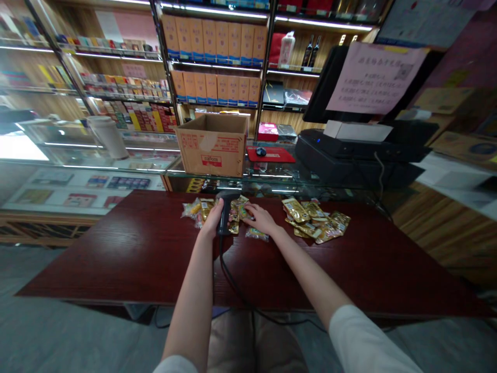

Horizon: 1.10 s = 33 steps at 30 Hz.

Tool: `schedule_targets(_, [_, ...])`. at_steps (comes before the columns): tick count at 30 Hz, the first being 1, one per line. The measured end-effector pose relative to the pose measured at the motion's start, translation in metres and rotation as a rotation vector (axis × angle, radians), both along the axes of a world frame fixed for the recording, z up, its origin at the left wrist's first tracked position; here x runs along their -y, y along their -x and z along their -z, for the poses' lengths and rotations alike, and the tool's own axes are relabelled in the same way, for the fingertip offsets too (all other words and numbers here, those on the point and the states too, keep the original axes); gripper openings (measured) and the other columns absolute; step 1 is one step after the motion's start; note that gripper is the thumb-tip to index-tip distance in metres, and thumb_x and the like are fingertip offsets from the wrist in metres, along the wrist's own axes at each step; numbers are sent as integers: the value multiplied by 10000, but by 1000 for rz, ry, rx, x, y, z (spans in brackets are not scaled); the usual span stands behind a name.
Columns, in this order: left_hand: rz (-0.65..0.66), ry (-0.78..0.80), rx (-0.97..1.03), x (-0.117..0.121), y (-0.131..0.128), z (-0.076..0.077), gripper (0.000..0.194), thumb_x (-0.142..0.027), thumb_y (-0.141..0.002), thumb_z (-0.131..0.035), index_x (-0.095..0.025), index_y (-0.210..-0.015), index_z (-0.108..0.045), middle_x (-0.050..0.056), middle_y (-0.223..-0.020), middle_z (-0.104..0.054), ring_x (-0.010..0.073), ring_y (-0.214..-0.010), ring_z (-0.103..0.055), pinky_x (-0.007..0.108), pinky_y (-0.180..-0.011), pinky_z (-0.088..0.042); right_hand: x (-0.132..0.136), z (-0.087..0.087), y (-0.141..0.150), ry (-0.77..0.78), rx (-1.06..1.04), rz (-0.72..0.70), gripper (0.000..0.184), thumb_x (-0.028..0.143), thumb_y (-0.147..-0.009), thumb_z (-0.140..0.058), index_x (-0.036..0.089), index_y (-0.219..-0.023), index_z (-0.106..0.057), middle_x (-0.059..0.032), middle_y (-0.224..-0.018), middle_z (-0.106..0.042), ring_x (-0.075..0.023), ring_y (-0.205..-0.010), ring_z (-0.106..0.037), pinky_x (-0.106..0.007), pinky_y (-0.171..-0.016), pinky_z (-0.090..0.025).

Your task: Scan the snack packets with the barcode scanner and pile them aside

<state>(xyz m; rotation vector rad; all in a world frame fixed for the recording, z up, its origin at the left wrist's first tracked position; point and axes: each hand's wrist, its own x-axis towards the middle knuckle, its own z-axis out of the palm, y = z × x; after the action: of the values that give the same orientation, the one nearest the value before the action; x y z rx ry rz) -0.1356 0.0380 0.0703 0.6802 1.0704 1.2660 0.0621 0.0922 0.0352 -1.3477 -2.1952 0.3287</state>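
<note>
My left hand [213,219] is wrapped around the grip of a black barcode scanner [224,217], its cord running down toward my lap. My right hand [262,218] pinches a small snack packet [243,211] just right of the scanner. Gold and clear snack packets lie around and behind the scanner, partly covered by it. One clear-wrapped packet [257,234] rests on the table below my right fingers. A pile of gold foil packets [316,220] lies farther right, apart from both hands.
Behind the dark red table [128,254] stands a glass counter with an open cardboard box [213,150], a mouse [261,151] on a red mat [277,154], and a monitor [324,85] above a black cash drawer [330,155]. A white cup [108,135] stands left. Stocked shelves line the wall.
</note>
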Motion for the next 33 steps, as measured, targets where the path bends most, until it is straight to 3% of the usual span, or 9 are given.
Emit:
schedule_targets(4, [19,-33,-15,2,-2,-1,496,-623,-878,-576,-142,-991,-618,67,-708,-692,119,-460,-560,228,-415,-430,-7,-2,-7,86,44,16,289,195,-821,-669,165,-1106,-635,-134,-1175,-650,-270,-1100,-594,-390,-965,-446])
schedule_targets(8, [50,-60,-32,3,-4,-2,494,-613,-895,-562,-134,-1008,-609,75,-774,-710,95,-450,-548,208,-403,-427,-15,1,-33,149,-29,138,136,121,-843,-567,165,-969,-588,-120,-979,-680,-238,-944,-648,-395,-900,-488])
schedule_targets(10, [75,-65,-40,3,-6,-2,495,-611,-902,-550,-129,-993,-616,71,-755,-703,96,-455,-549,207,-406,-431,-16,7,-47,279,-296,239,63,163,-889,-510,194,-927,-549,-75,-852,-683,-208,-793,-674,-384,-804,-539])
schedule_targets(12, [111,-74,-40,4,-8,-2,492,-606,-916,-528,-126,-961,-627,69,-726,-692,99,-455,-543,209,-406,-426,-14,13,-61,433,-728,281,46,213,-917,-484,220,-897,-525,-42,-797,-692,-191,-694,-691,-378,-722,-577])
schedule_targets(14, [157,-80,-40,6,-11,-1,494,-601,-928,-507,-124,-937,-636,70,-699,-683,103,-448,-532,214,-397,-413,-10,19,-72,509,-1110,231,57,273,-918,-525,230,-880,-530,-32,-813,-723,-189,-679,-716,-389,-710,-604])
schedule_targets(17, [211,-95,-34,9,-19,-1,497,-596,-933,-497,-122,-941,-648,75,-703,-687,108,-447,-526,224,-392,-408,-3,21,-84,525,-1373,136,147,343,-866,-656,230,-868,-561,-32,-866,-762,-192,-722,-743,-405,-774,-620])
schedule_targets(23, [291,-119,-41,13,-34,-1,502,-577,-946,-483,-111,-845,-638,78,-700,-673,99,-441,-522,215,-386,-398,4,11,-88,603,-1399,-24,302,317,-723,-825,225,-867,-576,-33,-928,-776,-210,-799,-759,-443,-879,-603])
schedule_targets(33, [440,-86,72,13,-45,7,531,-626,-932,-465,-118,-906,-619,34,-674,-609,83,-428,-496,198,-380,-403,7,11,-77,676,-1496,-119,196,166,-716,-740,221,-780,-563,-18,-915,-775,-218,-891,-750,-423,-861,-605])
